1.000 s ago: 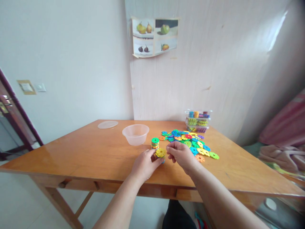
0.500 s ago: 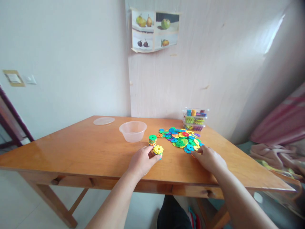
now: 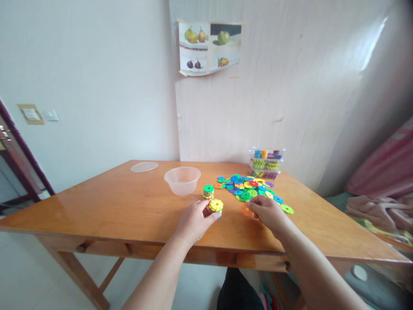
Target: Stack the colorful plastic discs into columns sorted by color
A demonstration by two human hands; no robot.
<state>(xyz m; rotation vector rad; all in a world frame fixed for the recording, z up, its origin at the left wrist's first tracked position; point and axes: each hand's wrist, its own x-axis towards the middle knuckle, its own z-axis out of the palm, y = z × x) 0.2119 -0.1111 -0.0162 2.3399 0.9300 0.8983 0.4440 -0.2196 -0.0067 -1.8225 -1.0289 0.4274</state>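
My left hand point(image 3: 196, 220) is closed round the side of a short stack of notched plastic discs point(image 3: 216, 206), a yellow one on top. Just behind it stands another disc stack point(image 3: 208, 190) topped with green. Between thumb and fingers, my right hand point(image 3: 268, 214) pinches an orange notched disc point(image 3: 247, 210), held between the left hand's stack and the loose discs. Farther back, a spread pile of loose discs point(image 3: 247, 187) in several colours lies on the table. A light green disc point(image 3: 287, 209) lies apart, right of my right hand.
A clear plastic bowl point(image 3: 182, 181) stands on the wooden table point(image 3: 129, 206), left of the stacks. Its round lid point(image 3: 144, 167) lies farther back left. Stacked clear boxes point(image 3: 266, 163) with small coloured pieces stand at the back right. Cloth point(image 3: 371, 215) is heaped beyond the right edge.
My right hand has moved left from the pile's near edge, bringing an orange disc along. A light green disc now shows to its right. My left hand stays on its stack.
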